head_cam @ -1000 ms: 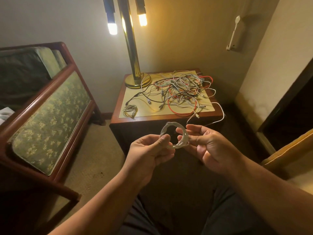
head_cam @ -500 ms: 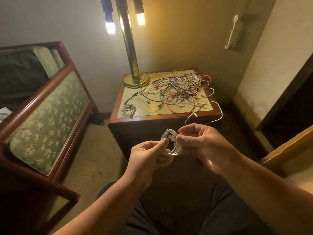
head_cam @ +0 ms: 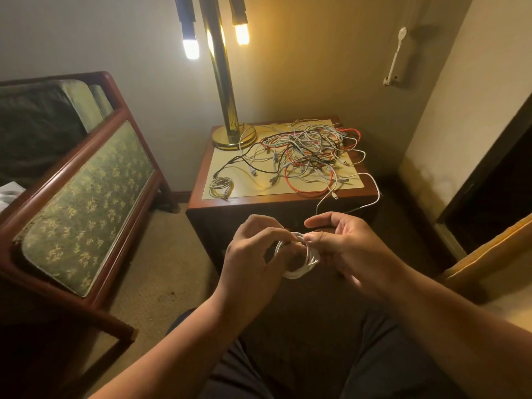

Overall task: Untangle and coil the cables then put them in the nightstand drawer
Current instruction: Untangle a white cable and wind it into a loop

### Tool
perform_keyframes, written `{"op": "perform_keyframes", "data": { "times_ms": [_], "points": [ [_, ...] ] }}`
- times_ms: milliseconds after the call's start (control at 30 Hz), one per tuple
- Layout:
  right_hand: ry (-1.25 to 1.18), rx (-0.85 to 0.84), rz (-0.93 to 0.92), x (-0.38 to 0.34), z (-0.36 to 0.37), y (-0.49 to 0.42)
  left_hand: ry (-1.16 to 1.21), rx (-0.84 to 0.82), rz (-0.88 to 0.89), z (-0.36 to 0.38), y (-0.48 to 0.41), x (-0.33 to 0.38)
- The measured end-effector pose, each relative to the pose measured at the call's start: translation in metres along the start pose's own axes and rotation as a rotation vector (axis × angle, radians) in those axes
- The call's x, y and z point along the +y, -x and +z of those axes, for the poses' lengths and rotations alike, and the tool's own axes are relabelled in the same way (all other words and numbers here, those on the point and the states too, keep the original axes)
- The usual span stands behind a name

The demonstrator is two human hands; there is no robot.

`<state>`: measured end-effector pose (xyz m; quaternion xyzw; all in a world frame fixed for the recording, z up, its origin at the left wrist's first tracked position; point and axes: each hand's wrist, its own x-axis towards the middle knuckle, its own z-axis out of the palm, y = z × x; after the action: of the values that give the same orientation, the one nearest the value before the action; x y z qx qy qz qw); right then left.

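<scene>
Cable coil [head_cam: 302, 267] sits between both hands, ring facing up.
Left hand [head_cam: 253, 254] grips its left side; right hand [head_cam: 348, 249] pinches the top.

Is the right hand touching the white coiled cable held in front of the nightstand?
Touching. The head view shows the right hand pinching the top of the white coiled cable between thumb and forefinger.

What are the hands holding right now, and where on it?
A coiled white cable: the left hand grips its left side, the right hand pinches its top right.
</scene>
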<state>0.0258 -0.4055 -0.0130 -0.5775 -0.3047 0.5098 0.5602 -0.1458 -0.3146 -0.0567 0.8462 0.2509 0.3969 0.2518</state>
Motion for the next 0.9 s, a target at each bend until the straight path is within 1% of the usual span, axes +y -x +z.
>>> {"op": "perform_keyframes", "data": {
  "times_ms": [100, 200, 300, 367, 400, 433, 500, 533, 567, 633, 700, 800, 900],
  "points": [
    [0.074, -0.020, -0.038, 0.003, 0.000, 0.000, 0.032, 0.003, 0.055, -0.003, -0.003, 0.004],
    [0.237, -0.116, -0.082, 0.002, -0.003, 0.001, -0.004, 0.031, 0.049, -0.009, -0.006, 0.008],
    [0.308, -0.203, -0.093, -0.001, -0.004, 0.003, -0.004, 0.041, 0.023, -0.012, -0.007, 0.012],
    [0.334, -0.183, -0.098, 0.001, -0.004, 0.001, 0.022, 0.022, 0.018, -0.012, -0.007, 0.015],
    [0.317, -0.161, -0.074, 0.003, -0.003, 0.000, 0.044, 0.000, 0.015, -0.011, -0.006, 0.016],
    [0.240, -0.160, -0.024, 0.005, -0.002, -0.001, 0.068, -0.027, 0.004, -0.009, -0.005, 0.017],
    [-0.034, -0.243, 0.104, 0.007, -0.001, -0.002, 0.107, -0.068, -0.054, -0.006, -0.003, 0.019],
    [-0.141, -0.290, 0.148, 0.006, -0.002, -0.002, 0.105, -0.074, -0.083, -0.005, -0.003, 0.018],
    [-0.189, -0.317, 0.174, 0.004, -0.004, -0.002, 0.082, -0.068, -0.100, -0.005, -0.003, 0.017],
    [-0.180, -0.327, 0.204, 0.002, -0.009, -0.002, 0.012, -0.052, -0.109, -0.006, -0.006, 0.016],
    [-0.181, -0.334, 0.235, 0.004, -0.013, -0.004, -0.010, -0.070, -0.127, -0.009, -0.009, 0.016],
    [-0.257, -0.382, 0.262, 0.007, -0.017, -0.007, -0.010, -0.110, -0.164, -0.011, -0.011, 0.017],
    [-0.338, -0.444, 0.266, 0.008, -0.018, -0.008, -0.018, -0.111, -0.183, -0.013, -0.011, 0.018]
  ]
}}
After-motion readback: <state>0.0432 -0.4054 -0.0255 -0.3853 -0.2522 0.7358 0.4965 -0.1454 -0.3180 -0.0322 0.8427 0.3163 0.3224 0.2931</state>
